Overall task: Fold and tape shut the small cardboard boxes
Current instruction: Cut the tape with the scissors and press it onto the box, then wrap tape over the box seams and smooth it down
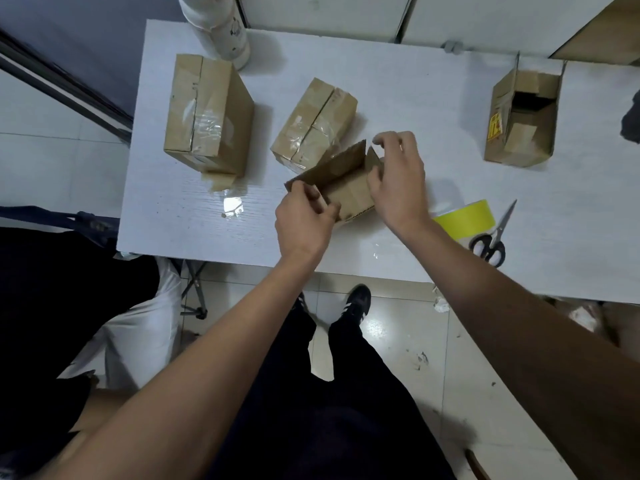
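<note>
A small open cardboard box (341, 183) stands near the front of the white table (398, 81), its long flap raised on the far side. My left hand (304, 220) pinches the box's left end flap. My right hand (398, 178) grips the right end flap, fingers curled over its edge. Two taped-shut boxes stand behind: a large one (207, 112) at the left and a smaller one (315, 123) just behind the open box. A yellow tape roll (464, 218) lies to the right, partly hidden by my right forearm.
Black-handled scissors (495, 233) lie right of the tape roll. An open box (523, 119) with a yellow label stands at the far right. A white cylinder (221, 29) stands at the table's back left. Clear tape scraps (230, 202) lie at the front left.
</note>
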A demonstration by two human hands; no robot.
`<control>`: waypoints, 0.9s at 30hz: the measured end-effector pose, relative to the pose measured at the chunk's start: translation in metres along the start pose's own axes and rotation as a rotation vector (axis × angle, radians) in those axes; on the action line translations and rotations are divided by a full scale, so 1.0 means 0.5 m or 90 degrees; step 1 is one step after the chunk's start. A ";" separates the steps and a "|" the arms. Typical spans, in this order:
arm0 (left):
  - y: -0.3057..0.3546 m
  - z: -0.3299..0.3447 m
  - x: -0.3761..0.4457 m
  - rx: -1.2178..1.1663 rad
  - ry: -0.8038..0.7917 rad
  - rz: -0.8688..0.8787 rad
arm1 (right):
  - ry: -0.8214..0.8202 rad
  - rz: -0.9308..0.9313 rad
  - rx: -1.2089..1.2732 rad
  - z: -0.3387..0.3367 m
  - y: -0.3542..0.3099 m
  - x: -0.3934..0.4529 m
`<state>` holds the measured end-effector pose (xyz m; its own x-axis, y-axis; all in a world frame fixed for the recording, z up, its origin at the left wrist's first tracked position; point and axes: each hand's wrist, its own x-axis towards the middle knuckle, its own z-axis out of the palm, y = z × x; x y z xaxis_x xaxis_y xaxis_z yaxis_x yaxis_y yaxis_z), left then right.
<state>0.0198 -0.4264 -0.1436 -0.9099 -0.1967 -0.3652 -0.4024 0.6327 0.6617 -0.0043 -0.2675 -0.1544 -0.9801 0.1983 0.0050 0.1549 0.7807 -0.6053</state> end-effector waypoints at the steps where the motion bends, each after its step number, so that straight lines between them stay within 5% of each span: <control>1: -0.006 0.002 0.003 -0.006 -0.013 0.029 | 0.014 0.009 0.011 -0.002 0.003 -0.006; 8: -0.039 -0.028 -0.025 -0.003 -0.084 0.274 | -0.114 -0.167 -0.072 -0.021 0.011 -0.057; 16: -0.052 -0.012 -0.018 0.145 0.004 0.363 | -0.270 -0.236 -0.014 -0.066 0.051 -0.054; 19: -0.063 0.002 -0.017 0.275 0.097 0.392 | -0.140 -0.290 -0.034 -0.113 0.079 -0.049; 21: -0.068 0.015 -0.017 0.328 0.158 0.423 | -0.107 -0.243 -0.121 -0.163 0.120 -0.040; 25: -0.082 0.029 -0.011 0.279 0.168 0.425 | -0.385 -0.134 -0.517 -0.233 0.206 -0.038; 27: -0.093 0.038 0.003 0.179 0.119 0.391 | -0.433 -0.139 -0.589 -0.241 0.216 -0.042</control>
<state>0.0394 -0.4418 -0.1876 -0.9766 0.1483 0.1559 0.2081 0.8351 0.5091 0.0479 -0.1157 -0.1240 -0.8182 -0.1334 -0.5592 -0.2689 0.9486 0.1671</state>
